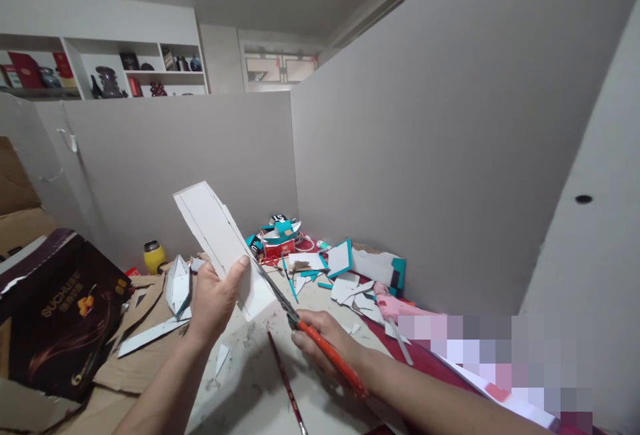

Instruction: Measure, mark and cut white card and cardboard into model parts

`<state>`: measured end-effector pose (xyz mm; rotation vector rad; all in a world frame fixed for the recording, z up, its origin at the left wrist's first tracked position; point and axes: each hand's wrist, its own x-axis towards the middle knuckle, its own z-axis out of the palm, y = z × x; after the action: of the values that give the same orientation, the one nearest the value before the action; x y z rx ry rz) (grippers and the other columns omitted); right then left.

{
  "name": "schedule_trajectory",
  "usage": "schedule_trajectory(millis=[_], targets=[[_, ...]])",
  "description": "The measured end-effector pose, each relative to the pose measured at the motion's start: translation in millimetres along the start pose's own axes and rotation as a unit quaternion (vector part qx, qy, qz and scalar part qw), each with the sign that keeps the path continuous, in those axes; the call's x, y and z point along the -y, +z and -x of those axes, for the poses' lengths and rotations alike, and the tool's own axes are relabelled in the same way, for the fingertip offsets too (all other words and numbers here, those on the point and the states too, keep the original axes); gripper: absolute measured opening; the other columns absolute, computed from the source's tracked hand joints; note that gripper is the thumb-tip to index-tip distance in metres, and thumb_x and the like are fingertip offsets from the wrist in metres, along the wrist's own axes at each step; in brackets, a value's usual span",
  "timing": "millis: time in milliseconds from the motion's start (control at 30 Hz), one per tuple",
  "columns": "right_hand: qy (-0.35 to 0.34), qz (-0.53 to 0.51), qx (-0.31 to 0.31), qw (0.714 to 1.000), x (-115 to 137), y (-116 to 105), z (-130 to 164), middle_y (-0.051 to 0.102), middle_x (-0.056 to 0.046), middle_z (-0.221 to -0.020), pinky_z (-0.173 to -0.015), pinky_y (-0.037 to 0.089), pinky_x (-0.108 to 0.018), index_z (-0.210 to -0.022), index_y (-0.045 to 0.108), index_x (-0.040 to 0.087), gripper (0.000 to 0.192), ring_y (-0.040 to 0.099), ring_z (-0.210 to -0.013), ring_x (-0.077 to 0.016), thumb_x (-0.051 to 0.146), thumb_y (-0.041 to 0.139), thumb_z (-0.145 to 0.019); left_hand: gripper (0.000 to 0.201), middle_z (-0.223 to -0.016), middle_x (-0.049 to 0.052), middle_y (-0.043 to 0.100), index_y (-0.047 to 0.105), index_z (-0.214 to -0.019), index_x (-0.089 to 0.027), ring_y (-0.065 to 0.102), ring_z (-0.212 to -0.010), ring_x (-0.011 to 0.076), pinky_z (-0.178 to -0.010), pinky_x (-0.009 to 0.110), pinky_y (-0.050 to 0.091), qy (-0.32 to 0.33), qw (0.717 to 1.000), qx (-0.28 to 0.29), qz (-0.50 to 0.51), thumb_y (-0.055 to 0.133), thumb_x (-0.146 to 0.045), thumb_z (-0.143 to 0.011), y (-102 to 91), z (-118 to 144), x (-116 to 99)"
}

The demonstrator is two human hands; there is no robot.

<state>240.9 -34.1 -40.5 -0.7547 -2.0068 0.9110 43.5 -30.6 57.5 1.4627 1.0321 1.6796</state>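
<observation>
Grey partition walls [440, 155] enclose a worktable [260, 381] littered with card scraps [350, 288].

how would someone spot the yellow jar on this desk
Start at the big dark box lying at the left of the desk. Just beyond its far right corner, against the grey partition, stands the small yellow jar with a dark lid. It is the only yellow, rounded thing among flat card scraps.

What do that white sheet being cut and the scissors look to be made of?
The white sheet looks like thin card or paperboard: matte, stiff enough to stand up unsupported, with faint pencil lines. The scissors seem to have dull grey metal blades and glossy orange handles, probably plastic.
</observation>
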Motion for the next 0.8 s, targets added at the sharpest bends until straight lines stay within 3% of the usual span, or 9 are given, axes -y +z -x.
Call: schedule_trajectory(millis=[367, 800], targets=[[-0.010, -0.008, -0.012, 1.000, 3, 0, 0, 0.028, 0.006, -0.062, -0.050, 0.027, -0.022, -0.065, 0.034, 0.021, 0.037, 0.027, -0.056, -0.0093, 0.043, 0.051, -0.089, 0.038, -0.102, 0.008, 0.076, 0.073, -0.098, -0.015, 0.070, -0.092, 0.0240, -0.076, 0.029, 0.054, 0.009, 1.000, -0.014, 0.004, 0.075, -0.044, -0.073, -0.9, -1, 4], [-0.033, 0.041, -0.012, 0.999, 12, -3, -1, 0.032, 0.006, -0.061, -0.050, 0.028, -0.023, -0.068, 0.037, 0.021, 0.038, 0.030, -0.055, -0.0096, 0.051, 0.048, -0.088, 0.040, -0.098, 0.010, 0.076, 0.073, -0.099, -0.014, 0.070, -0.088, 0.0222, -0.077, 0.028, 0.054, -0.003, 0.999, -0.001, 0.053, 0.076, -0.043, -0.072, 6.7, 3, -1]])
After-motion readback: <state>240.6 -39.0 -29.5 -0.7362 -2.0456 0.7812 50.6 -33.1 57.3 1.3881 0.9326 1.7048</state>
